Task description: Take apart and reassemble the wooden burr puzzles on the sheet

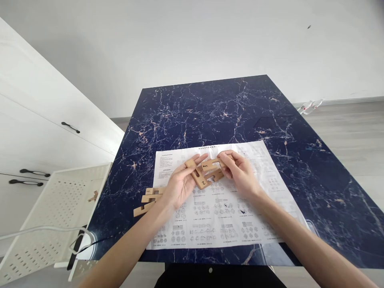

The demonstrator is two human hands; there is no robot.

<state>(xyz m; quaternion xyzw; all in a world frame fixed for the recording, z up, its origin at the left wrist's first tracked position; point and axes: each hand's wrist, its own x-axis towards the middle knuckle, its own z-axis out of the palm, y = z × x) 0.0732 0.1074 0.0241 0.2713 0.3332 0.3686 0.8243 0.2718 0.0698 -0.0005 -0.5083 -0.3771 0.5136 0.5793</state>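
Over a printed paper sheet, my left hand (180, 184) grips a notched wooden puzzle piece marked "2" (202, 182), fingers and thumb around its upper part. My right hand (241, 170) pinches another wooden puzzle piece with a dark mark like a 3 (210, 164) by its right end. Just beneath that one shows a further notched wooden piece (218, 175); which hand bears it I cannot tell. The pieces meet or overlap between my hands, and their exact contact is partly hidden. Several more notched wooden pieces (147, 198) lie left of my left wrist, partly covered by it.
The instruction sheet (261, 154), printed with small diagrams, lies on a dark blue marbled table (204, 116). White cabinets (36, 108) stand at left, beside a perforated white rack (51, 204) with a cable (42, 229). A flat glossy object (274, 255) lies at the near edge.
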